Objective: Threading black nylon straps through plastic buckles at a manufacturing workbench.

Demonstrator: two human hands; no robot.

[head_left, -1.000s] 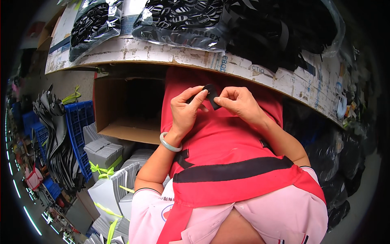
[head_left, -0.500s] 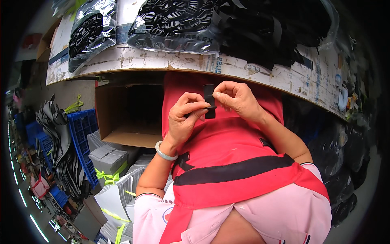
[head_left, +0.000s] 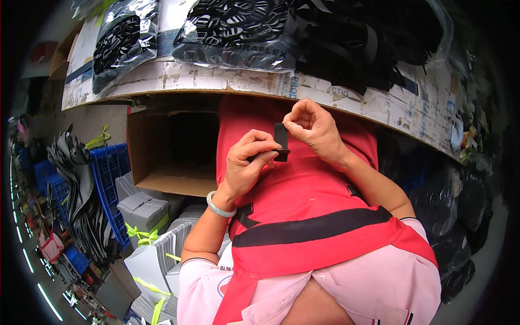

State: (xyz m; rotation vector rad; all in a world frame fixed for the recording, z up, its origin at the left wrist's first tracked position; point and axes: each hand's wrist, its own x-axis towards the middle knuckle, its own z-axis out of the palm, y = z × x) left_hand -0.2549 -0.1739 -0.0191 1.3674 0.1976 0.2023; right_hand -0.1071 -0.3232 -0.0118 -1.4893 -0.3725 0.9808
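Observation:
My left hand (head_left: 244, 162) pinches a small black buckle (head_left: 281, 155) between thumb and fingers, in front of the red apron (head_left: 303, 189). A short black webbing strap (head_left: 280, 135) runs upward from the buckle. At the strap's upper end, the thumb and fingertips of my right hand (head_left: 317, 132) are pressed together on its corner. Just how the strap passes through the buckle is too small to make out.
Ahead is a worn white table (head_left: 216, 81) with clear bags of black plastic buckles (head_left: 233, 27) and a heap of black straps (head_left: 352, 54). An open cardboard box (head_left: 179, 183) lies below. Leftward are a blue crate (head_left: 111, 173) and tied grey stacks (head_left: 143, 208).
The strap's upper end sits lower, with less of it standing above the buckle. My right hand has shifted slightly up and left to that end; my left hand has dropped a little.

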